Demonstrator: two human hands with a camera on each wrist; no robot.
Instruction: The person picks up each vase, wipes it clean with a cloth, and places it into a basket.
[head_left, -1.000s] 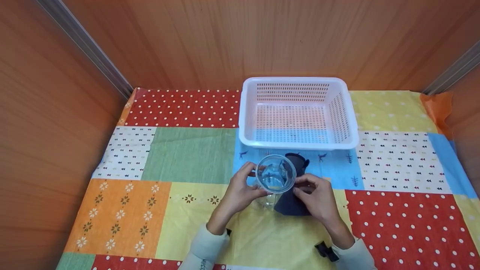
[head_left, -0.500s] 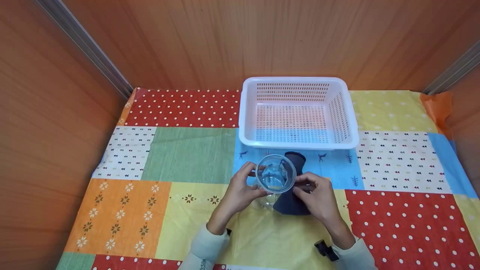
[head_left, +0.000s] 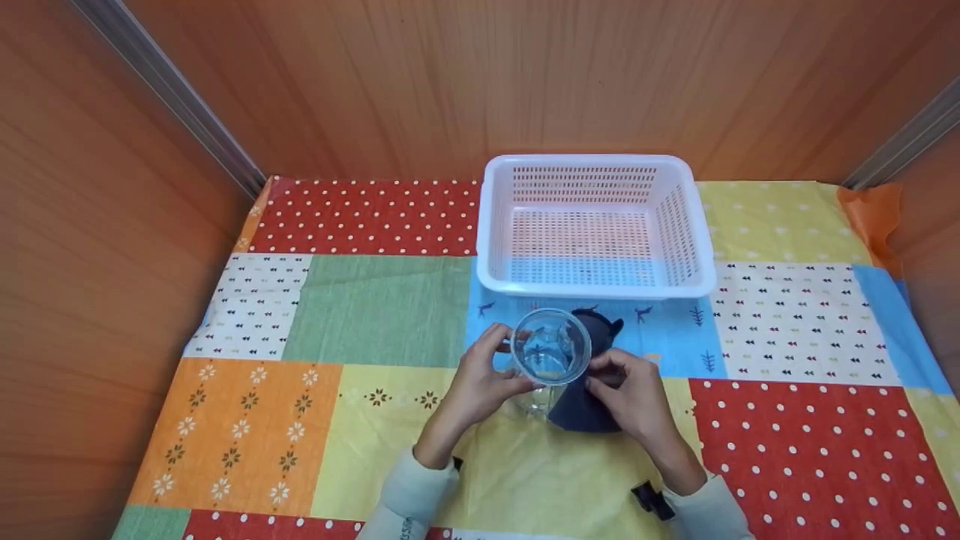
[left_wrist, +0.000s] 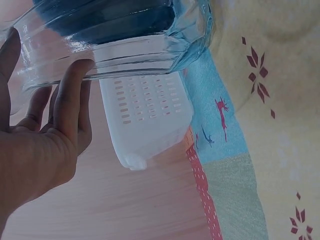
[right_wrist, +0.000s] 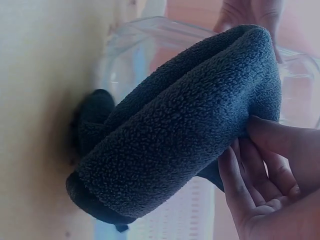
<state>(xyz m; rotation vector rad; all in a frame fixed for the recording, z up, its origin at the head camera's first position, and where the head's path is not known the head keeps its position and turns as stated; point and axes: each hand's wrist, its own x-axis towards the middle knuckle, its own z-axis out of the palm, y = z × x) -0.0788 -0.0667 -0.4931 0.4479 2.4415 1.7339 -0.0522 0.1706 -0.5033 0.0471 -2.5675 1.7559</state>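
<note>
A clear glass cup (head_left: 546, 366) with ribbed sides is gripped by my left hand (head_left: 484, 379), fingers and thumb on either side near its rim. In the left wrist view the glass (left_wrist: 132, 61) lies along the fingers, dark blue cloth showing through it. My right hand (head_left: 637, 394) pinches a dark navy terry cloth (head_left: 585, 409) against the glass's right side. Seen from the right wrist, the folded cloth (right_wrist: 175, 120) hangs across the glass, with thumb and fingers of the right hand (right_wrist: 280, 180) holding its edge. The cloth hides part of the glass there.
A white perforated plastic basket (head_left: 596, 289) stands just beyond the hands. A patchwork-patterned tablecloth (head_left: 390, 307) covers the table. Wood-grain panels (head_left: 450, 82) rise at the back and on both sides.
The cloth's far end straightens, then folds over again to the right, and its lower edge shifts slightly. Both hands and the glass stay nearly in place.
</note>
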